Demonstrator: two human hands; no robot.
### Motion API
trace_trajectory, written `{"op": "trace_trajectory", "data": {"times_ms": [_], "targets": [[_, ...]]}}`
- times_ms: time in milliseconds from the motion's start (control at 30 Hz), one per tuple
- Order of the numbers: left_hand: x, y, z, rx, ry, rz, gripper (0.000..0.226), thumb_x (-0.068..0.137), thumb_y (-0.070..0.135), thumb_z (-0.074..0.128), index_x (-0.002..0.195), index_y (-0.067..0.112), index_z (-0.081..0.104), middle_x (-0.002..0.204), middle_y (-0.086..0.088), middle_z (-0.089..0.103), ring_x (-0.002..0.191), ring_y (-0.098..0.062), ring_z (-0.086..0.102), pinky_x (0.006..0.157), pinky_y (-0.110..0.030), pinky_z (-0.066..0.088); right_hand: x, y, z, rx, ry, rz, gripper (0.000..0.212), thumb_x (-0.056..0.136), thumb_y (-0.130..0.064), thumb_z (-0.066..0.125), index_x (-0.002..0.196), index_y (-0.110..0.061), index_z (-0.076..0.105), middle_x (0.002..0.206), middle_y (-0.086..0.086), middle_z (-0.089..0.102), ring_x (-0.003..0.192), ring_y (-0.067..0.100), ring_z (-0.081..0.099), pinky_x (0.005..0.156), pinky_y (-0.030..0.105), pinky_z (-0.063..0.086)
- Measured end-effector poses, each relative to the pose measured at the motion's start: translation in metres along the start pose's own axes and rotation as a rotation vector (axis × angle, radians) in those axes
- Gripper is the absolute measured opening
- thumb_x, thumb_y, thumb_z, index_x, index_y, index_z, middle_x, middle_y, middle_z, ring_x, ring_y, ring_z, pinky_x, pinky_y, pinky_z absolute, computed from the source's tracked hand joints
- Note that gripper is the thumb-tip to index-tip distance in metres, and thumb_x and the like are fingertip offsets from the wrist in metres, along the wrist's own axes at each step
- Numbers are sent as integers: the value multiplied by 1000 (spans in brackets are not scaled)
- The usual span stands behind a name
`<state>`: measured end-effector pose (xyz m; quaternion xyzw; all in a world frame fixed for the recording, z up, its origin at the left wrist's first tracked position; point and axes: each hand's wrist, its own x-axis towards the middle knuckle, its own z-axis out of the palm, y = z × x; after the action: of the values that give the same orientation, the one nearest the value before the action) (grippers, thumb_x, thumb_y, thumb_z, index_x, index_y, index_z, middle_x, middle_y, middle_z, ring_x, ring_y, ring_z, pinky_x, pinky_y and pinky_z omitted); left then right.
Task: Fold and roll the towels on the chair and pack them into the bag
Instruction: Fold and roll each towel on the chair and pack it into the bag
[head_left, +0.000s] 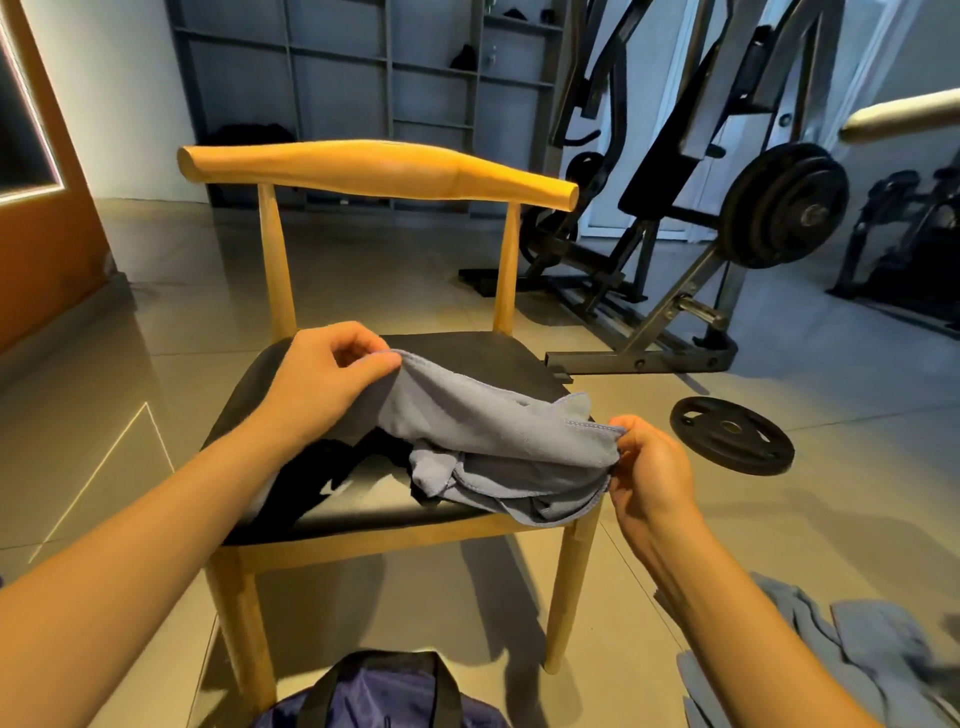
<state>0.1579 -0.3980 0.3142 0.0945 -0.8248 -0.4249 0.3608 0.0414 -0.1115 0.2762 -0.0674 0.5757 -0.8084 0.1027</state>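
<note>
Head view: pinching grey towel (493, 431) above chair seat (467, 353), left hand (322, 379) at 10 o'clock corner, right hand (649, 467) at 3 o'clock edge.

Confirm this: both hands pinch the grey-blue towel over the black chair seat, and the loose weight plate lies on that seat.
Not quite. The loose weight plate lies on the floor to the right of the chair, not on its seat. The rest stands: left hand and right hand each pinch the grey-blue towel over the black seat. The head view shows it.
</note>
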Motion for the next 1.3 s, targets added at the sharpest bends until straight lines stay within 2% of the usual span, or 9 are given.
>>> {"op": "trace_trajectory", "data": {"times_ms": [167, 333, 467, 567, 667, 800, 933, 1033, 1300], "targets": [[10, 22, 55, 15, -75, 95, 13, 94, 13, 69, 96, 18, 80, 91, 12, 75, 90, 1, 67, 80, -10, 47, 10, -1, 5, -10, 138, 61, 29, 88, 3, 40, 64, -8, 51, 56, 3, 52, 52, 14, 47, 44, 20, 42], [11, 13, 82, 60, -212, 20, 12, 92, 12, 71, 99, 17, 79, 96, 10, 75, 93, 8, 65, 76, -1, 43, 63, 1, 14, -446, 142, -31, 31, 93, -26, 55, 64, -13, 58, 70, 13, 58, 68, 26, 52, 66, 39, 44], [10, -2, 82, 70, -147, -69, 12, 80, 20, 85, 82, 17, 74, 79, 6, 74, 70, 2, 65, 64, -9, 44, 103, 7, 24, -854, 43, -107, 31, 82, -33, 63, 59, -17, 48, 55, 7, 48, 59, 24, 44, 62, 40, 43], [8, -8, 78, 93, -172, -117, 14, 77, 29, 88, 75, 22, 76, 74, 6, 74, 74, -4, 68, 66, -19, 49, 114, 16, 33, -1165, 68, -51, 41, 76, -56, 62, 80, -15, 60, 76, 3, 62, 75, 29, 60, 67, 39, 50], [9, -8, 67, 98, -257, -150, 5, 79, 26, 85, 77, 26, 80, 77, 5, 75, 80, -16, 70, 74, -35, 56, 117, 17, 39, -1333, 117, -47, 39, 85, -49, 66, 100, -13, 59, 97, 6, 61, 94, 32, 62, 73, 39, 50], [11, -8, 42, 102, -421, -143, 17, 91, 11, 73, 100, 22, 82, 87, 3, 79, 81, -8, 70, 76, -26, 54, 129, 16, 35, -1355, 152, -10, 24, 89, -29, 64, 102, -11, 60, 107, 12, 65, 97, 35, 62, 76, 39, 52], [9, -10, 27, 81, -428, -113, 23, 92, 6, 71, 101, 25, 81, 90, 8, 79, 83, -1, 70, 75, -11, 51, 135, 18, 29, -1293, 152, 12, 36, 87, -35, 65, 112, -8, 59, 110, 14, 65, 100, 37, 63, 83, 45, 56], [6, -13, 24, 70, -416, -123, 21, 90, 8, 74, 99, 24, 81, 88, 8, 79, 83, -2, 71, 78, -14, 52, 137, 22, 24, -1255, 164, 37, 45, 85, -45, 71, 105, -9, 54, 105, 10, 62, 99, 37, 63, 80, 44, 56], [-1, -25, 20, 80, -313, -159, 12, 81, 23, 85, 75, 15, 78, 71, -12, 72, 63, -14, 59, 69, -33, 48, 146, 25, 16, -1106, 142, -3, 15, 85, -17, 65, 78, -14, 52, 73, 7, 51, 73, 28, 52, 62, 34, 43]]}}
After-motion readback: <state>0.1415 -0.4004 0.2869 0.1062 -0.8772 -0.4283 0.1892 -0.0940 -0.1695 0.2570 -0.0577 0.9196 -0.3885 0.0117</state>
